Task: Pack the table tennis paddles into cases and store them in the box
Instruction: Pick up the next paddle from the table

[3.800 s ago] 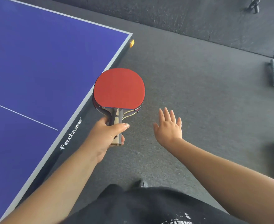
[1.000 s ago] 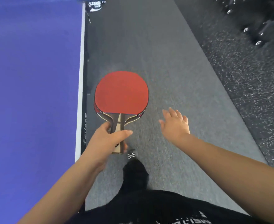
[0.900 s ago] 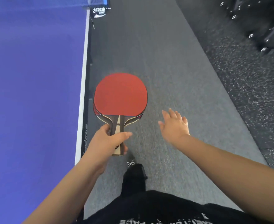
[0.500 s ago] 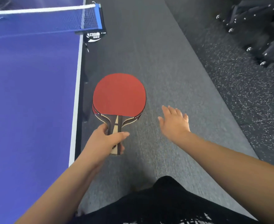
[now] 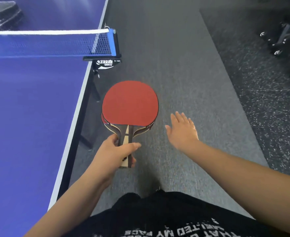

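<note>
Paddle [image 5: 130, 101]: matt red rubber, wooden handle; floor [image 5: 175, 65]: rough grey carpet.

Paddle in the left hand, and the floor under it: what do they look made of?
Paddle: matte red rubber face, likely on a wooden blade; layered pale and dark wood shows at the handle gripped by the left hand. Floor: grey, fine-ribbed surface, probably carpet or matting; hard to tell.
</note>
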Action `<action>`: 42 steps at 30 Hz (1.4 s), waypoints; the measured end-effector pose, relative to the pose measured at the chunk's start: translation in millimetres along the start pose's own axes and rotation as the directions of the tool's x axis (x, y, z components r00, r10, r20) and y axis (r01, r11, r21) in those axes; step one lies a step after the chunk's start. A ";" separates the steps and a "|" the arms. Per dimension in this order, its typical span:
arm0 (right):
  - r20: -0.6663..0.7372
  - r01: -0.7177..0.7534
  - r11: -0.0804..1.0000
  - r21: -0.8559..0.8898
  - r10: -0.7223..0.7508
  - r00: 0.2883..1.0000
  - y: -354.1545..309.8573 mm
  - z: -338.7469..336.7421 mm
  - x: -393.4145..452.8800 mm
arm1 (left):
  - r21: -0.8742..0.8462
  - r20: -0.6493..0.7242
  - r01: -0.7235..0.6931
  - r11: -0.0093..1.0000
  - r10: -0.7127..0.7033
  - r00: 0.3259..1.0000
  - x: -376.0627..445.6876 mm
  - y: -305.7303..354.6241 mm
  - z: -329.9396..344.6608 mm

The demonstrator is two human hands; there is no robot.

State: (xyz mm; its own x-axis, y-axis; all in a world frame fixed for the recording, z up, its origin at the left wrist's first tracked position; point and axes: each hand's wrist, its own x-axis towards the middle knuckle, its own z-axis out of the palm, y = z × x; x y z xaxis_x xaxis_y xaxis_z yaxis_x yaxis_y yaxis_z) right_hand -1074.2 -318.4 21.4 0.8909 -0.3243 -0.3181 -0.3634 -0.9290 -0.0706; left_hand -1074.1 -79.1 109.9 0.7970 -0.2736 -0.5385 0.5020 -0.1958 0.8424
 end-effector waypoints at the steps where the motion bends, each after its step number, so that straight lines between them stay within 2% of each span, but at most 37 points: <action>1: 0.001 0.006 1.000 0.004 -0.006 1.000 1.8 -7.2 17.5 | 0.001 -0.008 -0.006 1.000 0.006 1.000 11.7 9.8 2.6; 8: -0.021 0.035 0.999 -0.036 -0.036 0.999 -4.5 -52.1 137.1 | -0.013 -0.030 -0.019 1.000 0.019 0.999 108.7 75.9 9.3; 16: -0.036 -0.029 0.999 -0.044 0.027 0.999 -17.0 -109.0 276.0 | 0.010 0.020 -0.057 0.998 0.056 0.998 247.5 164.3 -1.7; 24: -0.018 -0.056 0.998 0.024 0.056 0.998 -15.7 -151.7 387.9 | 0.017 0.010 -0.079 0.997 0.079 0.997 349.2 240.6 -3.8; 28: -0.009 -0.008 0.999 0.052 0.008 1.000 -9.2 -172.7 457.6 | -0.013 -0.036 -0.075 0.997 0.074 0.997 407.1 271.7 8.0; 36: -0.114 0.189 0.975 -0.114 -0.202 0.973 5.9 -246.3 620.0 | -0.073 -0.166 -0.093 0.993 0.080 0.983 511.5 343.8 43.1; 42: -0.159 0.272 0.940 -0.204 -0.306 0.939 -27.8 -296.8 724.6 | -0.201 -0.291 -0.122 0.972 0.060 0.955 556.0 389.6 37.5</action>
State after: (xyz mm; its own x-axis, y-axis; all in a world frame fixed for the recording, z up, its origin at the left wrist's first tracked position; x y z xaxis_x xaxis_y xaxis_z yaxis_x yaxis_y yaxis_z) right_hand -337.6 -580.5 73.5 0.9907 -0.0489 -0.1272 -0.0440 -0.9982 0.0405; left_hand -448.0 -342.8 138.0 0.8888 0.0010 -0.4582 0.4580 0.0329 0.8884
